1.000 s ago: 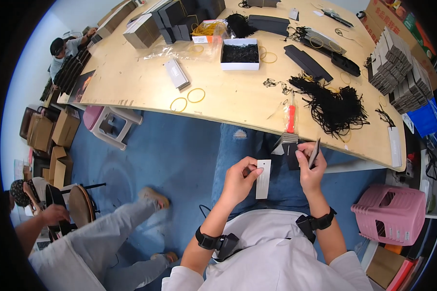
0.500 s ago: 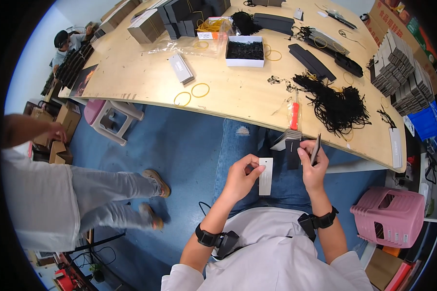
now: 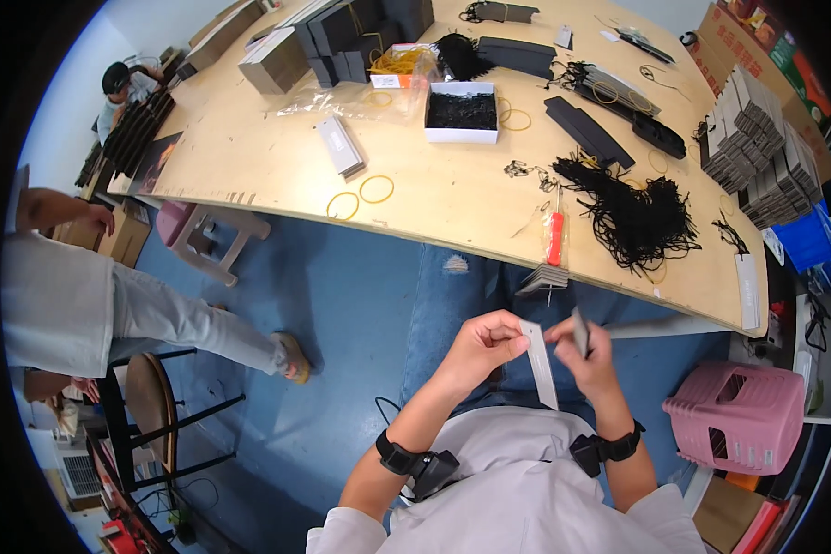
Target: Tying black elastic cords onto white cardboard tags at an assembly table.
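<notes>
My left hand (image 3: 486, 351) pinches a light grey hang tag (image 3: 543, 374) by its upper end, and the tag slants down to the right. Close beside it, my right hand (image 3: 589, 362) is curled around a thin stack of grey tags (image 3: 581, 332) seen edge-on; its fingers are partly blurred. Beyond both hands, at the table's near edge, lies a red-handled tool (image 3: 555, 238). A fanned stack of grey tags (image 3: 543, 279) sits at the edge below that handle, with a thin metal tip showing under it.
On the wooden table (image 3: 434, 203) are a tangle of black strings (image 3: 642, 217), a white box of black pieces (image 3: 462, 113), rubber bands (image 3: 377, 189) and stacked grey tags (image 3: 752, 129). A person (image 3: 60, 286) walks at the left beside a chair (image 3: 152, 411). A pink stool (image 3: 739, 415) stands right.
My left hand has moved right and its tag has tilted. My right hand has lowered slightly, and the dark tag beside it is out of sight. The person at left has moved further left.
</notes>
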Motion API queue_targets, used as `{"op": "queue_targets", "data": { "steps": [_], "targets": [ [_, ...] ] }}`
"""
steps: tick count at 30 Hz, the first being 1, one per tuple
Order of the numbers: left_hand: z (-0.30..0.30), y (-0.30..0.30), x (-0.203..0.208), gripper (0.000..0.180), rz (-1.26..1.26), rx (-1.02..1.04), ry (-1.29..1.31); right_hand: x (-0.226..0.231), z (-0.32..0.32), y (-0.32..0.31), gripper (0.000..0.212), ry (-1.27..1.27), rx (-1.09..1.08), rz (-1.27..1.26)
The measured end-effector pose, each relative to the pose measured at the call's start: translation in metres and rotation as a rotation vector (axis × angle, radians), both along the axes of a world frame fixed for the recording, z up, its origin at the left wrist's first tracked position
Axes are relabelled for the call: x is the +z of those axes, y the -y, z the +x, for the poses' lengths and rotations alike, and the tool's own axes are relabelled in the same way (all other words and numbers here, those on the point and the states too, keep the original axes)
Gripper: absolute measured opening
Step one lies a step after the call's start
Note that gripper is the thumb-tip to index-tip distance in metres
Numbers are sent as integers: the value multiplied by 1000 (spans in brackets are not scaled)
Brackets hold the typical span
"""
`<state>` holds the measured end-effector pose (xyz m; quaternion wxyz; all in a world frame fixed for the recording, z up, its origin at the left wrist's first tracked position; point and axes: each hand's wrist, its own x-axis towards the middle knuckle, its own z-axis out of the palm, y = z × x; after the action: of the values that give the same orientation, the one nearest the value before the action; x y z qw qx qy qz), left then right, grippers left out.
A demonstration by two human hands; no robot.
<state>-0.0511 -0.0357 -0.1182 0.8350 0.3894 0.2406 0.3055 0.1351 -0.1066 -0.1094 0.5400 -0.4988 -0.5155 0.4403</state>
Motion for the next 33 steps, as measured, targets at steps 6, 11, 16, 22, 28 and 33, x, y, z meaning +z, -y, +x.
{"op": "queue_targets", "data": {
  "steps": [6, 11, 16, 22, 28, 33],
  "targets": [
    [12, 1, -5, 8, 64, -49, 109, 2, -3, 15, 23, -281, 52, -265],
    [9, -5, 0, 13, 104, 153, -104, -18, -8, 8, 22, 39, -326, -132],
    [3, -10, 3, 14, 218, 199, -208, -17, -12, -5, 22, 189, -338, -100],
    [24, -11, 13, 8, 550, 240, -437, -25, -10, -7, 19, -1, -358, -97],
    [38, -19, 14, 6, 654, 351, -465, -9, 6, -5, 28, -343, -228, -56],
    [34, -23, 18, 7, 583, 338, -554, -7, 19, 5, 54, -808, 34, -84]
  ]
}}
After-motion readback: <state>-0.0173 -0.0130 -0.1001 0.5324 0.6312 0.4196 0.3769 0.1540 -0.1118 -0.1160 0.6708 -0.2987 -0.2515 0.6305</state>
